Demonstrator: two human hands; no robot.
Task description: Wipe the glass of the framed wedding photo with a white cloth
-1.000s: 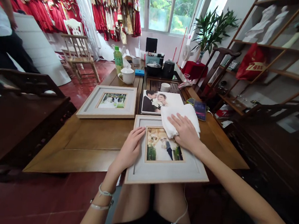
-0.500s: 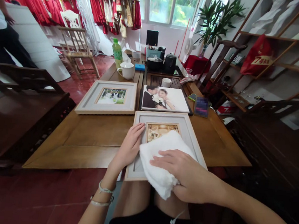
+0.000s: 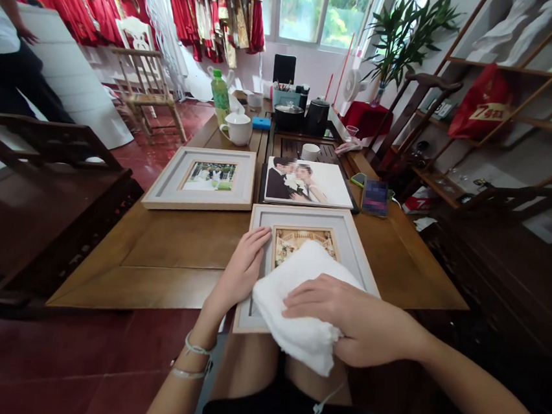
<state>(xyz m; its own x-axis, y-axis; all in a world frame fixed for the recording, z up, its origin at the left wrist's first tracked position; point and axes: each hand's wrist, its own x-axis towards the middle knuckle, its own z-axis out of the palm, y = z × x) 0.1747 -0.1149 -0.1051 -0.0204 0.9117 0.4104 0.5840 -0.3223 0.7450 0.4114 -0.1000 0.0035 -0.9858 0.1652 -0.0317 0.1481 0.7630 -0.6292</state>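
A light wooden picture frame (image 3: 346,236) with a wedding photo lies at the near edge of the brown table (image 3: 173,256), overhanging toward my lap. My left hand (image 3: 240,272) rests flat on the frame's left border, fingers stretched out. My right hand (image 3: 344,314) presses a folded white cloth (image 3: 297,293) onto the lower part of the frame, fingers curled over the cloth. The cloth hides most of the photo.
A second framed photo (image 3: 203,179) and an unframed wedding print (image 3: 307,183) lie farther back, with a phone (image 3: 375,198) beside them. A white teapot (image 3: 237,128), green bottle (image 3: 220,94), kettle and cup stand at the far end. Another person (image 3: 3,44) stands far left. Dark wooden chairs flank the table.
My right hand has dragged the cloth from the frame's upper right corner down to its lower edge near me. My left hand has stayed on the left border.
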